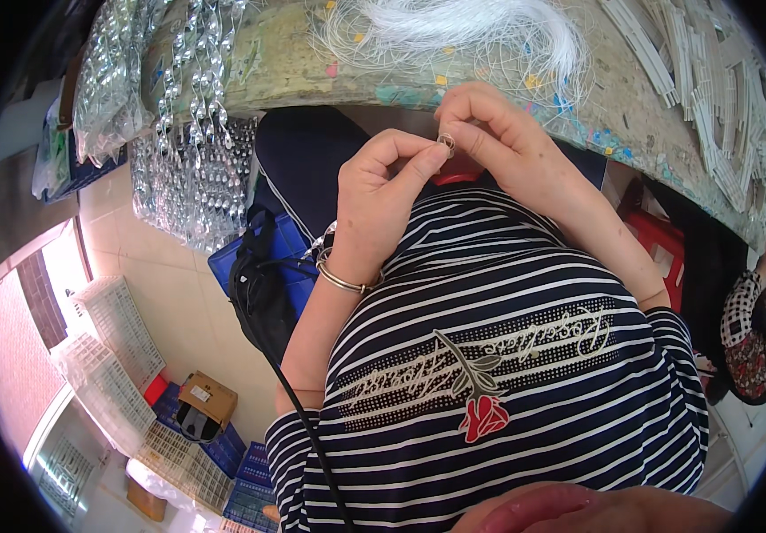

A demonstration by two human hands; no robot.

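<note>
My left hand (381,191) and my right hand (500,138) meet over my lap, just in front of the table's edge. Thumb and forefinger of each are pinched together on a small pale ring-like coil (446,140). Whether it is wire or thread is too small to tell. Beyond my hands, a loose bundle of shiny white strings (490,35) lies spread over the worn tabletop (285,67). A metal bangle (344,281) circles my left wrist.
Silver twisted strips (196,71) hang over the table's edge at the left. Thin whitish strips (712,107) are heaped at the right. Behind me on the left stand pale crates (115,382) and an open cardboard box (207,398). Another person (747,342) sits at the far right.
</note>
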